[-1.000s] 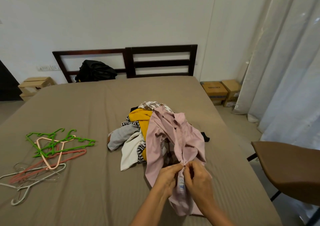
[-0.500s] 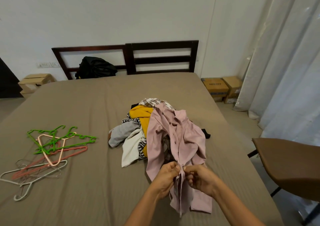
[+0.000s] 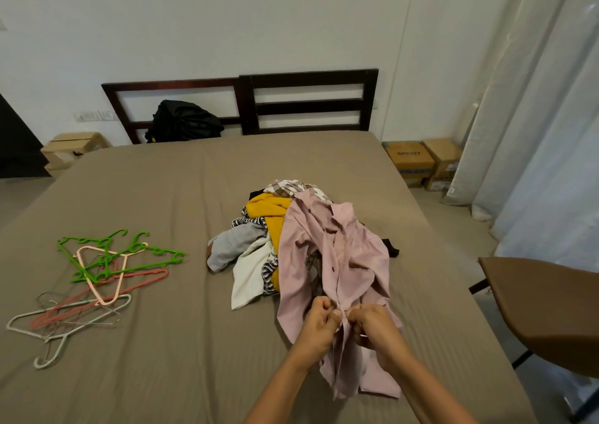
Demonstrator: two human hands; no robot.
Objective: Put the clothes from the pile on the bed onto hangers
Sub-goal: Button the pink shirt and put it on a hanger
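The left hand (image 3: 316,324) and the right hand (image 3: 372,329) are nearest. Both are closed in a pinch on the front opening of the pale pink button-front shirt (image 3: 337,255), close to its lower hem, and their fingertips almost meet. The lower part of the shirt lies on the bed with the brown sheet (image 3: 162,196), and the upper part is draped over the pile of mixed clothes (image 3: 259,229) behind it.

It seems that a button is being worked, but I cannot tell if it is being opened or closed. To do this well, the two edges should be kept flat and lightly stretched. The neck should stay open enough for a hanger to enter.

The heap of green, pink and grey hangers (image 3: 107,271) lies well apart on the left, so a long reach across the sheet will be needed. On the right, a brown chair (image 3: 544,313) stands just beside the bed and could catch an elbow.

Further back, a black bag (image 3: 184,120) rests against the dark wooden headboard (image 3: 308,99). Cardboard boxes (image 3: 418,161) sit on the floor near the white curtains (image 3: 534,115).
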